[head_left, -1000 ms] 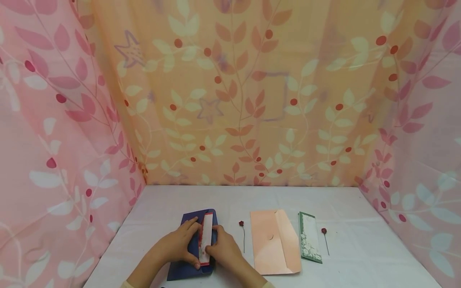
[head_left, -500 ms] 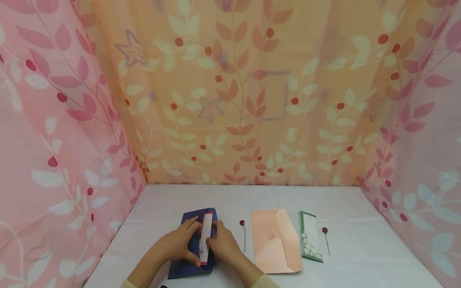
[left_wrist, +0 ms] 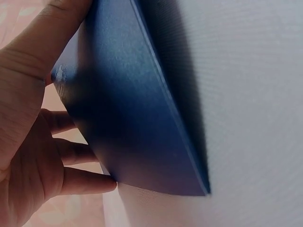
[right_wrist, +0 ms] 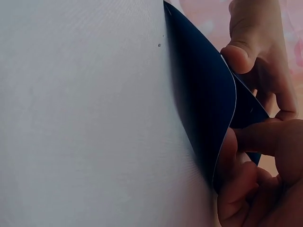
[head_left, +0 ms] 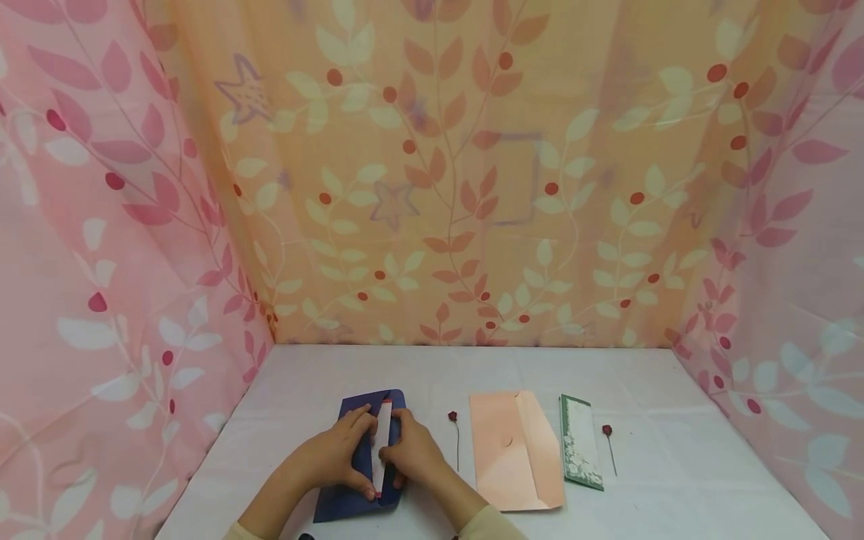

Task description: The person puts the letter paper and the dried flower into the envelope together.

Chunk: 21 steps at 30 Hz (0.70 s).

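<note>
A dark blue envelope [head_left: 354, 504] lies at the left of the table, its flap at the right. A white card with red ends [head_left: 382, 442] is partly inside its mouth; the rest is hidden. My left hand [head_left: 335, 454] spans the envelope's opening edge, thumb near and fingers far; in the left wrist view the thumb and fingers hold the blue envelope [left_wrist: 128, 109] by that edge. My right hand [head_left: 413, 450] pinches the card's outer edge, thumb on it and the other fingers curled by the flap. In the right wrist view the blue flap [right_wrist: 201, 90] bends up beside the right fingers.
Right of the hands lie a small red rose on a stem [head_left: 453, 417], a peach envelope [head_left: 502, 457] with its flap open, a green-edged floral card [head_left: 582, 442] and a second red rose [head_left: 607, 430]. Patterned curtains [head_left: 445, 187] stand behind and at both sides.
The white card has slid left, deeper into the blue envelope, so less of it shows. My right hand has moved slightly left with it; the left hand stays put.
</note>
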Each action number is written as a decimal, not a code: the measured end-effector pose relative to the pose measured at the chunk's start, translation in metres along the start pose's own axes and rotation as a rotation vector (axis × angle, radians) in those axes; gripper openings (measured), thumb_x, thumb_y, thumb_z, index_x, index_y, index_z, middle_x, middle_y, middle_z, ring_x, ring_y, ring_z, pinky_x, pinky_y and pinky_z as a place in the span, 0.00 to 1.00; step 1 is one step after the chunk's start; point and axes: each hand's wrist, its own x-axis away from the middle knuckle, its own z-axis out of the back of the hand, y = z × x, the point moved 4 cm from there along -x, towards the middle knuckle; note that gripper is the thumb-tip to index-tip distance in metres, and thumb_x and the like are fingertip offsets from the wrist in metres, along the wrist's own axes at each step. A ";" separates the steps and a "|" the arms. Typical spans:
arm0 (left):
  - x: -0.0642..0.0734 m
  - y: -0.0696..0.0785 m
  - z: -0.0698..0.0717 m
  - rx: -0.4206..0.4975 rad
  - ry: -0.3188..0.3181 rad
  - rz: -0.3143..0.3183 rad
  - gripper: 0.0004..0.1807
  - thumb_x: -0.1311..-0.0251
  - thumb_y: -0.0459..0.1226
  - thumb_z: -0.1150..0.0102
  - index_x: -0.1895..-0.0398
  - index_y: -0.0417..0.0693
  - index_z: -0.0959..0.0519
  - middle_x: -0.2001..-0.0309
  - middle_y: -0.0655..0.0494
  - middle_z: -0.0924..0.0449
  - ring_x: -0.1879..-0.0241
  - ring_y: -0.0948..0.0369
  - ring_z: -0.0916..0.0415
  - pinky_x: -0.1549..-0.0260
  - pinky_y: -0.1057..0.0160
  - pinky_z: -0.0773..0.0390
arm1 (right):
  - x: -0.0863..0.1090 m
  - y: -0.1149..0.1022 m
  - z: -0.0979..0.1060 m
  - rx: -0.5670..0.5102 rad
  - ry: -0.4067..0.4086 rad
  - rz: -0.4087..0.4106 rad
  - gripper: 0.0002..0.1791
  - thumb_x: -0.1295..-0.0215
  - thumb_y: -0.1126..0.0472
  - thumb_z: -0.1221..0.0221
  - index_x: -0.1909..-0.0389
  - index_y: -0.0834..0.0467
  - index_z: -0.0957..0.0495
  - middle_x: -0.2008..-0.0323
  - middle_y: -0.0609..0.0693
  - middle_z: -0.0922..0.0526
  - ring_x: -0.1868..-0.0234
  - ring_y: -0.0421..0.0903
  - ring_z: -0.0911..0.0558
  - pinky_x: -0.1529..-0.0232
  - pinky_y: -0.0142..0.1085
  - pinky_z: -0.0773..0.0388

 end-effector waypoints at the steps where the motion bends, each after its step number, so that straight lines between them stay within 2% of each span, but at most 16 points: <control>1: 0.000 0.001 0.000 -0.001 0.000 -0.001 0.54 0.70 0.74 0.27 0.40 0.57 0.34 0.24 0.33 0.41 0.28 0.29 0.40 0.41 0.31 0.28 | -0.001 0.000 -0.001 -0.012 -0.010 -0.001 0.40 0.42 0.64 0.30 0.30 0.60 0.36 0.84 0.50 0.21 0.94 0.43 0.23 0.90 0.36 0.26; 8: 0.000 0.004 0.002 0.004 0.005 -0.033 0.53 0.68 0.72 0.26 0.41 0.56 0.34 0.24 0.32 0.42 0.29 0.28 0.40 0.40 0.32 0.28 | -0.005 0.001 -0.004 -0.056 -0.045 -0.035 0.42 0.43 0.63 0.29 0.28 0.58 0.37 0.84 0.52 0.20 0.94 0.43 0.23 0.93 0.33 0.30; 13: 0.000 0.005 0.002 0.015 0.011 -0.038 0.52 0.68 0.71 0.25 0.43 0.57 0.35 0.24 0.32 0.43 0.29 0.27 0.41 0.39 0.32 0.29 | -0.004 0.002 -0.004 -0.102 -0.078 -0.041 0.42 0.40 0.62 0.31 0.26 0.56 0.38 0.84 0.53 0.19 0.93 0.43 0.23 0.93 0.31 0.33; 21: 0.000 0.005 0.003 0.012 0.020 -0.060 0.52 0.69 0.71 0.25 0.44 0.55 0.34 0.24 0.31 0.42 0.28 0.29 0.40 0.37 0.34 0.30 | -0.003 0.003 -0.003 -0.172 -0.135 -0.033 0.41 0.36 0.65 0.34 0.24 0.56 0.42 0.76 0.50 0.15 0.88 0.44 0.19 0.92 0.32 0.30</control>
